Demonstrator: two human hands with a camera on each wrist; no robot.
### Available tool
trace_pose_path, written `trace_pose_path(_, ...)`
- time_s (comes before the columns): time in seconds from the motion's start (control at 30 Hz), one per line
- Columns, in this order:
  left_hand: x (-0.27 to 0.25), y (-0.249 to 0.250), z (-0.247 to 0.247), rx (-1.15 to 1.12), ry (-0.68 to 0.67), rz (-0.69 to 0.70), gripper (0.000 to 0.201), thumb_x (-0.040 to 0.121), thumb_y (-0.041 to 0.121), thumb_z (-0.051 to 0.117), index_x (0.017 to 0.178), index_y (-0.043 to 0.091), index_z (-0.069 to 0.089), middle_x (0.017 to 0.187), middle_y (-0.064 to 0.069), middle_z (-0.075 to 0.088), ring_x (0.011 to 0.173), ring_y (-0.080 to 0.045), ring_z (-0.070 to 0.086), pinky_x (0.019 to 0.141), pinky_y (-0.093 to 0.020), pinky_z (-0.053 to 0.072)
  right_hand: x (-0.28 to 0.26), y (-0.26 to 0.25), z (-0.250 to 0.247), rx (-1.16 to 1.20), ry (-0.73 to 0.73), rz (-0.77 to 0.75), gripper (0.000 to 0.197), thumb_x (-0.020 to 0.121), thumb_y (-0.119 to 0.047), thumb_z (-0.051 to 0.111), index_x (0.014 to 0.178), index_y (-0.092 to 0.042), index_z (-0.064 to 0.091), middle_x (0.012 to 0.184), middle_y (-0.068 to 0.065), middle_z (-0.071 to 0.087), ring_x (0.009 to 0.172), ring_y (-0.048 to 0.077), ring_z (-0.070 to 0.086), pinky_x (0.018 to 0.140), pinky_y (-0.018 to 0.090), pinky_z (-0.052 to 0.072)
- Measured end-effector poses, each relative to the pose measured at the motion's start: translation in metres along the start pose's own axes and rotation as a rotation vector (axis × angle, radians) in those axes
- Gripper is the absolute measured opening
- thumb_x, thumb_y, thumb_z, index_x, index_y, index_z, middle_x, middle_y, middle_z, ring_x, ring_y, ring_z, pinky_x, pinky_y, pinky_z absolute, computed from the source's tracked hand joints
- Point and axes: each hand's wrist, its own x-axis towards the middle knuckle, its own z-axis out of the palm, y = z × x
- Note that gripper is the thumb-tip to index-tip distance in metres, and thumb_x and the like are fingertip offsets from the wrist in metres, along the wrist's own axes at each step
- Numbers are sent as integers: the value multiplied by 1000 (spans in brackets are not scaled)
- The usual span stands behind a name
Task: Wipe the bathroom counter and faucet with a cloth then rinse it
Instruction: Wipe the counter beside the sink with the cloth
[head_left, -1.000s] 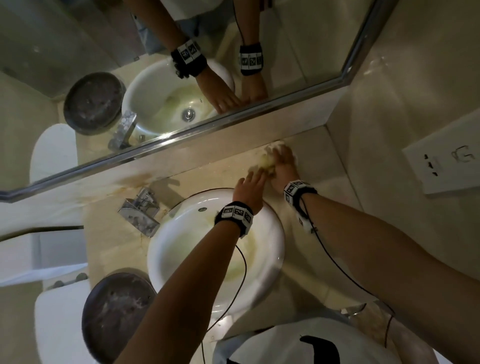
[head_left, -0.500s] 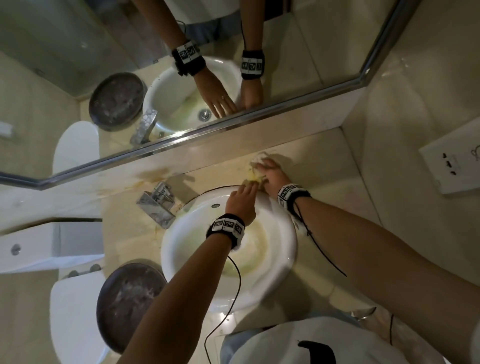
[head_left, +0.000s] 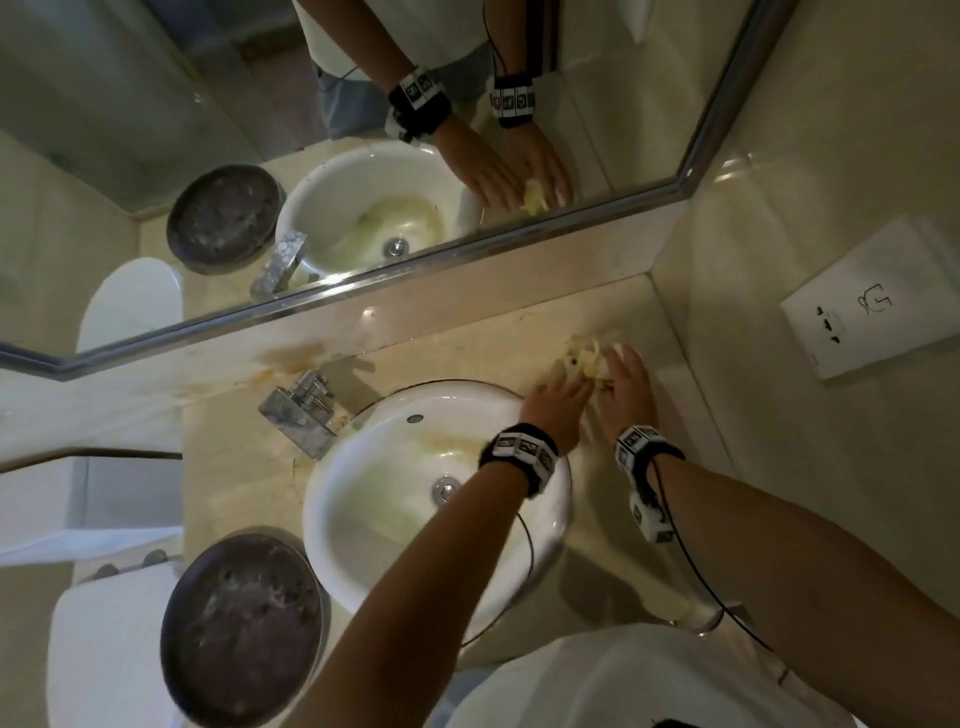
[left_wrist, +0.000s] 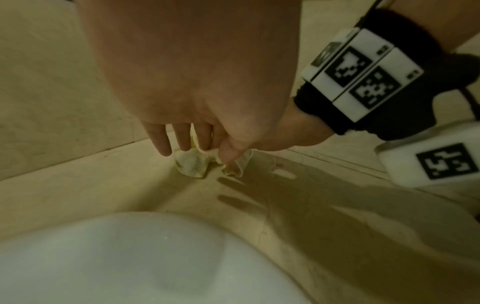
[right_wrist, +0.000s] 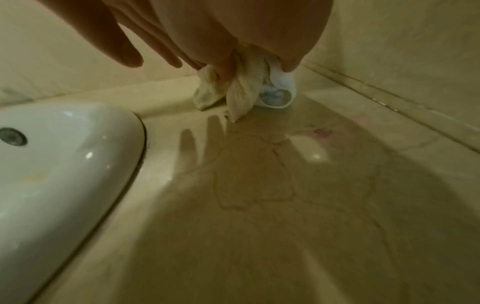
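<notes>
Cloth (head_left: 584, 358) bunched on tabletop (head_left: 467, 348) beyond sink (head_left: 332, 519), near wall corner. Right hand (head_left: 629, 387) pinches it; left hand (head_left: 557, 410) alongside, fingers straight, touching.

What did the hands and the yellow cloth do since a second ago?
The right hand slid the yellow cloth a little further along the counter toward the corner by the wall, and the left hand followed with fingers touching it. The right grip stayed on the cloth. The sink and faucet stayed put.
</notes>
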Motion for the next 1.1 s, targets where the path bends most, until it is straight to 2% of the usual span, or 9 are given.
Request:
trace_pose_path(0.2, 5, 4, 18, 28, -77, -3, 70, 95, 19, 52, 158, 18, 21, 164, -4, 23, 149, -26, 22, 115, -41, 28, -8, 13, 7, -182, -146, 38, 70, 86, 0, 61, 149, -23, 42, 162, 13, 16, 148, 33, 17, 119, 41, 27)
trace_pose_path(0.37, 0, -18, 21, 51, -69, 39, 69, 94, 21, 57, 156, 21, 26, 163, -1, 25, 149, -26, 23, 116, -40, 29, -5, 1, 7, -292, -177, 10, 64, 83, -24, 70, 143, -33, 49, 155, 11, 27, 134, 36, 28, 107, 45, 40)
trace_pose_path(0.5, -3, -37, 26, 69, -19, 98, 61, 90, 13, 55, 148, 21, 42, 155, 2, 37, 142, -25, 33, 109, -39, 36, -3, -10, 7, -359, -207, -30, 66, 81, -40, 72, 142, -36, 48, 150, 9, 30, 124, 35, 33, 102, 40, 40)
trace_pose_path(0.73, -3, -69, 27, 203, 76, 90, 48, 92, 19, 53, 140, 23, 54, 152, 3, 43, 147, -24, 25, 119, -42, 20, 5, -38, 14, -365, -276, -153, 72, 79, -59, 62, 145, -39, 43, 146, 5, 31, 121, 31, 34, 105, 41, 41)
trace_pose_path(0.83, -8, -78, 24, 187, 134, 30, 38, 90, 18, 55, 126, 18, 64, 144, -3, 53, 141, -26, 36, 115, -41, 28, 10, -63, 20, -410, -281, -235, 66, 85, -56, 56, 146, -37, 42, 149, 9, 33, 124, 34, 34, 106, 42, 39)
trace_pose_path(0.9, -12, -83, 21, 129, 172, -47, 37, 87, 15, 56, 124, 15, 63, 140, -8, 55, 128, -27, 49, 107, -41, 37, 17, -79, 28, -493, -325, -337, 65, 87, -51, 44, 148, -33, 38, 153, 10, 34, 129, 36, 32, 106, 45, 36)
trace_pose_path(1.0, -19, -93, 21, 11, 215, -142, 46, 80, 11, 59, 126, 11, 57, 135, -11, 57, 112, -28, 60, 93, -38, 47, 26, -97, 39, -484, -376, -378, 72, 83, -52, 22, 150, -31, 35, 152, 9, 39, 135, 35, 33, 108, 45, 34)
trace_pose_path(1.03, -21, -97, 22, -38, 229, -165, 51, 77, 9, 59, 128, 11, 55, 133, -11, 58, 110, -27, 61, 89, -37, 48, 29, -104, 38, -486, -375, -414, 72, 82, -48, 21, 149, -28, 39, 150, 9, 44, 138, 34, 33, 110, 46, 33)
trace_pose_path(1.1, -26, -106, 21, -130, 226, -198, 60, 75, 5, 59, 135, 10, 51, 134, -9, 59, 114, -28, 61, 89, -38, 49, 32, -116, 37, -505, -395, -478, 61, 89, -37, 35, 149, -25, 40, 154, 6, 41, 143, 27, 22, 113, 46, 27)
